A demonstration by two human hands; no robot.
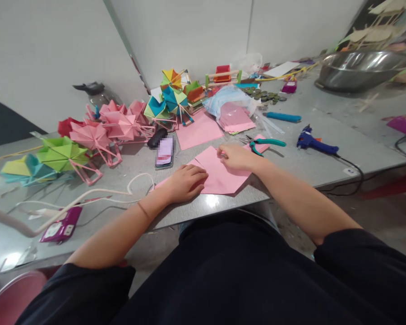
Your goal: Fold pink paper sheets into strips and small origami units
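Observation:
A sheet of pink paper point(219, 178) lies near the table's front edge, with a fold or cut line at its upper left. My left hand point(188, 183) rests flat on the paper's left part, fingers stretched out. Over the upper right of the sheet, my right hand point(236, 158) is closed in a pinch; a small greyish thing shows at its fingertips, too small to name. Just beyond that hand are teal-handled pliers point(269, 142), lying partly on a narrow pink strip. Another pink sheet point(199, 130) lies farther back.
Folded paper umbrella models point(122, 122) crowd the left back. A phone point(165, 151) lies left of the paper, a blue glue gun point(316, 142) with its cord to the right. Behind are a plastic bag point(232, 106), a blue cutter point(283, 117) and a steel basin point(358, 70). White cable point(98, 192) runs left.

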